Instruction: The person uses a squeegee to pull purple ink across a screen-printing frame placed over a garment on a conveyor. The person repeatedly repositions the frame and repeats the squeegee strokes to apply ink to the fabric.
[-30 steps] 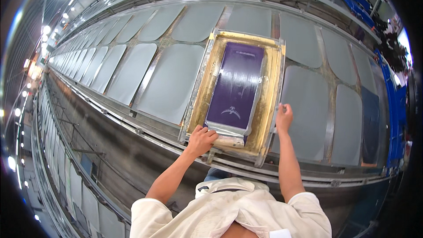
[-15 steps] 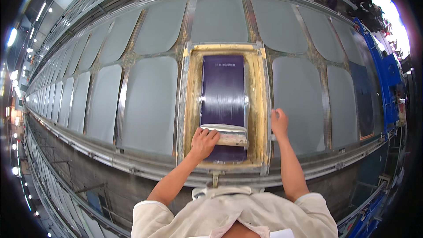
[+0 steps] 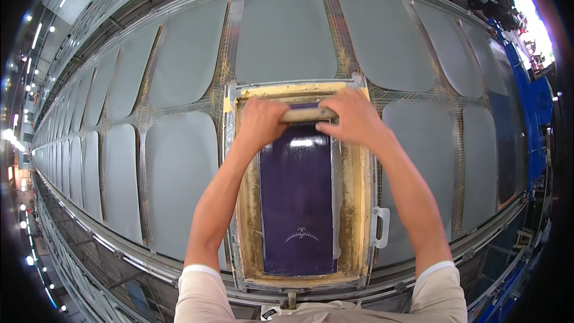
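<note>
Looks like the bar-gripping step: left hand (image 3: 261,121) curled round one end of the pale bar (image 3: 306,114), right hand (image 3: 354,117) pinching the other, at the purple screen's (image 3: 296,194) far end inside the wooden frame (image 3: 364,203). Next move probably needs even pressure.

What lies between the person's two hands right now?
In the head view, a pale bar spans between the left hand and right hand, both gripping it, with purple surface on its near side.
</note>
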`<move>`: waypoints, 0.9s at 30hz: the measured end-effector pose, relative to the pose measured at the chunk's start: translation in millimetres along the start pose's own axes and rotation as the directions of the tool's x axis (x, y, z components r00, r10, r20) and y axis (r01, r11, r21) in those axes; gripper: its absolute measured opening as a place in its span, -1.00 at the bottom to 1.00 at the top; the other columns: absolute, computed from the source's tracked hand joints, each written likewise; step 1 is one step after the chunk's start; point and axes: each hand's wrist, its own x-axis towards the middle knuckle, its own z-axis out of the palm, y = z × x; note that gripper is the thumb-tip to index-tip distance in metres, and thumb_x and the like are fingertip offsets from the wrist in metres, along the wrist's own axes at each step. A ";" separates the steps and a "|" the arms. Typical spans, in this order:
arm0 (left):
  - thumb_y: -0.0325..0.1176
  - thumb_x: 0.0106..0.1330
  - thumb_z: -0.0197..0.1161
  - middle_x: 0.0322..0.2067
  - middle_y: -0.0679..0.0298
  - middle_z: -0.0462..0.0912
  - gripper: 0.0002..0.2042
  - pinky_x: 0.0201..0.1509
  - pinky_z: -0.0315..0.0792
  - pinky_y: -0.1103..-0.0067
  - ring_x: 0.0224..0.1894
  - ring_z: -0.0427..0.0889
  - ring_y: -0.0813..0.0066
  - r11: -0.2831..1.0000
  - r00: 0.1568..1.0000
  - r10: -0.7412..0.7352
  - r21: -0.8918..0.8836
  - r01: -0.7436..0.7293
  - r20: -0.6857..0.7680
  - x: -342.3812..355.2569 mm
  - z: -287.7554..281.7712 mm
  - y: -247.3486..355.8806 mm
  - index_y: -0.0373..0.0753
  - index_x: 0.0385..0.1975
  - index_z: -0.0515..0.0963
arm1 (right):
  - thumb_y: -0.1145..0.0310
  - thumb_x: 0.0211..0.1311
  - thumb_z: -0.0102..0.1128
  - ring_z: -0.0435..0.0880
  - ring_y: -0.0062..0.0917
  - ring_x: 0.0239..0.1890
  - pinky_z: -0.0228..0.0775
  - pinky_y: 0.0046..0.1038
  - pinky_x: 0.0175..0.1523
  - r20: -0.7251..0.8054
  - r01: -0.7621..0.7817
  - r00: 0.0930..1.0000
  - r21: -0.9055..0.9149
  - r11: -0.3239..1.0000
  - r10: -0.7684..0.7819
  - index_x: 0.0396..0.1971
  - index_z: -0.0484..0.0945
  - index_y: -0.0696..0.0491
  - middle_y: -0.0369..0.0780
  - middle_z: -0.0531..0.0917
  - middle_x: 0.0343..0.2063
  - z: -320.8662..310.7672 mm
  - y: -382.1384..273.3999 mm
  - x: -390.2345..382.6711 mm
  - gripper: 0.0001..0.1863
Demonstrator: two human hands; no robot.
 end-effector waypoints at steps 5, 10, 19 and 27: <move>-0.14 0.05 0.53 -0.48 0.28 0.71 -0.78 0.01 0.44 0.29 -0.31 0.71 0.19 0.987 0.970 -0.159 0.039 0.154 0.185 36.3 0.0 -18.0 -0.07 -0.42 0.68 | 0.09 0.05 0.47 0.61 -0.20 0.05 0.42 -0.15 0.16 0.110 -0.131 0.982 -0.177 0.975 0.152 -0.22 0.74 0.04 -0.09 0.73 -0.20 20.1 13.5 54.4 -0.62; -0.22 0.02 0.54 -0.45 0.26 0.72 -0.83 -0.19 0.56 0.27 -0.34 0.69 0.12 0.987 0.982 -0.150 -0.044 0.156 0.117 -0.4 7.3 -3.3 -0.02 -0.40 0.72 | 0.19 -0.04 0.52 0.68 -0.16 -0.14 0.37 -0.22 0.24 0.201 -0.144 0.968 -0.051 0.988 0.151 -0.31 0.74 0.04 -0.08 0.72 -0.40 34.0 3.6 32.6 -0.69; -0.41 -0.02 0.42 -0.44 0.23 0.68 -0.88 -0.09 0.45 0.29 -0.33 0.69 0.20 0.987 0.991 -0.109 -0.111 0.117 0.073 -209.7 2.4 124.4 -0.13 -0.45 0.68 | 0.28 -0.16 0.53 0.66 -0.21 -0.20 0.38 -0.22 0.12 0.169 0.000 0.986 -0.039 0.999 0.007 -0.43 0.72 0.00 -0.14 0.69 -0.45 86.8 -95.0 -176.5 -0.75; -0.36 -0.04 0.47 -0.34 0.34 0.68 -0.76 0.02 0.35 0.37 -0.23 0.66 0.37 0.993 0.984 -0.056 -0.092 0.073 0.172 -318.2 -13.6 195.8 -0.10 -0.32 0.66 | 0.26 -0.15 0.53 0.62 -0.36 -0.08 0.29 -0.30 0.18 0.187 0.078 0.979 0.013 0.997 -0.079 -0.33 0.73 -0.02 -0.23 0.69 -0.37 98.9 -151.6 -290.7 -0.70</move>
